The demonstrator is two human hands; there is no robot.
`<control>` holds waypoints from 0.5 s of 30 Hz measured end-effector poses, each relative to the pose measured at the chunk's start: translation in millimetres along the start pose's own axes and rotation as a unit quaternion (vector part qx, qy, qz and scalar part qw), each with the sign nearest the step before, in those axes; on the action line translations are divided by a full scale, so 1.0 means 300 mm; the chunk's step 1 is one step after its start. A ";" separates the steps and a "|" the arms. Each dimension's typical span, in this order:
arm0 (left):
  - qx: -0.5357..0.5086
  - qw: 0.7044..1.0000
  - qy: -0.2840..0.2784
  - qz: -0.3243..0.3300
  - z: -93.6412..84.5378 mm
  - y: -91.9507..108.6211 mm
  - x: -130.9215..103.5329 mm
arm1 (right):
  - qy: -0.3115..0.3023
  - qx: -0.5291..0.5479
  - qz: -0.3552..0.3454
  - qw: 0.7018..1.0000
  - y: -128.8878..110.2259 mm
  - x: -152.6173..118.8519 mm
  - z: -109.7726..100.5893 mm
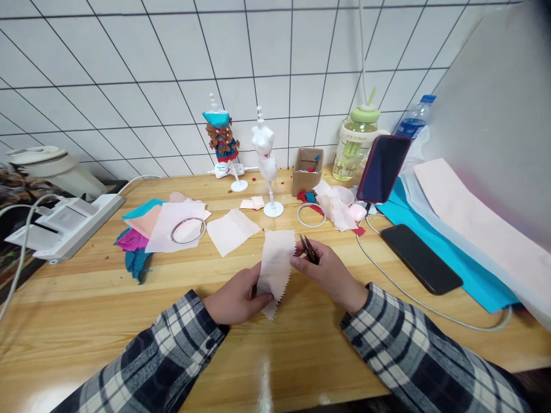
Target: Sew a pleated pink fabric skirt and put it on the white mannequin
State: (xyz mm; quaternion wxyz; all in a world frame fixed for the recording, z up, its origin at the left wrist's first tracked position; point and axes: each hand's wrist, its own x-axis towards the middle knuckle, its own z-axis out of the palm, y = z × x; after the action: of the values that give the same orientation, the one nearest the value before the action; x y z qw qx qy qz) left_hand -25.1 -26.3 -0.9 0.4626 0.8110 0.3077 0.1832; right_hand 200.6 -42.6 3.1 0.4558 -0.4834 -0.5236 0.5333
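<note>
A pale pink strip of paper point(276, 261), its right edge cut into small teeth, is held up over the table between both hands. My left hand point(239, 297) grips the strip low on its left side, thumb in front and fingers behind. My right hand point(329, 271) pinches the strip's upper right edge and also holds small dark snips point(309, 249) with the blades pointing up, away from me. Beyond the strip stands a bare white miniature dress form point(263, 143). A flat pale pink sheet point(232, 231) lies to the left of the strip.
Coloured sheets point(148, 221) and a metal ring point(188, 230) lie left; another ring point(311, 215) lies right. A dressed miniature form point(221, 137), small cardboard box point(307, 172) and green-lidded cup point(357, 143) stand at the back. A propped phone point(384, 169), flat phone point(422, 258) and cable are right.
</note>
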 end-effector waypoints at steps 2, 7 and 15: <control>0.011 1.000 -0.003 0.003 0.000 0.001 0.000 | 0.007 0.026 0.011 1.000 0.002 0.000 0.002; 0.024 1.000 -0.011 0.013 -0.002 0.001 -0.002 | -0.009 0.050 0.001 0.999 -0.008 -0.006 0.001; 0.030 1.000 -0.009 0.002 -0.007 0.011 -0.002 | -0.013 0.030 -0.011 0.999 -0.009 -0.002 -0.006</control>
State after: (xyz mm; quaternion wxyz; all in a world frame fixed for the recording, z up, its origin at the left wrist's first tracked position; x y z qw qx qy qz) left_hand -25.7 -26.5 3.0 0.4405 0.8268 0.3073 0.1671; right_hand 202.3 -43.0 5.9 0.4692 -0.4563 -0.5188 0.5500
